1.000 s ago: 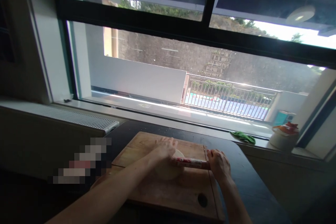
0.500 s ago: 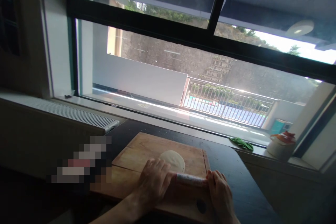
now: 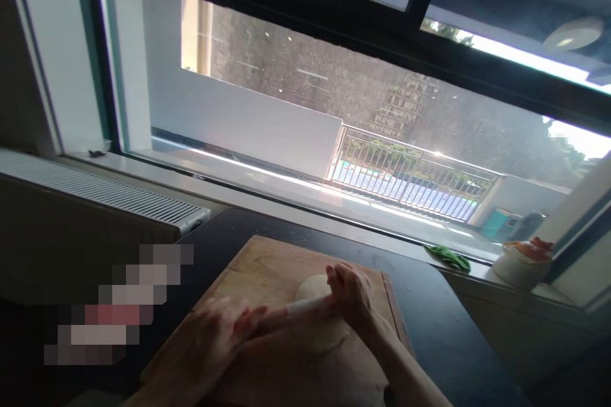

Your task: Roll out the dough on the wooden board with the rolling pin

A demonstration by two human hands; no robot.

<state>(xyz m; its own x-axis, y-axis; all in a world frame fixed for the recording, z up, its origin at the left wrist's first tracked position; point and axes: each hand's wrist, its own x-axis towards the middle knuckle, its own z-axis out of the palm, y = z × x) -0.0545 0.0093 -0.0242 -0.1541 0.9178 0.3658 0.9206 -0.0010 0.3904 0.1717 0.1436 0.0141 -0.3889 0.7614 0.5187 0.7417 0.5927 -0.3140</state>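
Observation:
A flat, pale round of dough (image 3: 324,334) lies on a wooden board (image 3: 277,257). Across the dough runs a rolling pin (image 3: 305,308) with a pale middle, slanting up to the right and hiding part of the round. My right hand (image 3: 352,292) is closed about its right end, over the far right part of the dough. At the pin's left end is my left hand (image 3: 219,331), smeared by motion but with its fingers curled round that end, above the board's left side.
The board rests on a dark table (image 3: 429,311) by a window. On the sill (image 3: 305,213) lie a green cloth (image 3: 449,257) and a white pot (image 3: 518,267) with an orange-brown top. A radiator (image 3: 119,197) stands at the left. A pixelated patch hides something beside the board.
The rolling pin has gone from the near side of the dough onto it and turned aslant. My right hand moved forward and left, my left hand left and slightly back. The view has tilted down.

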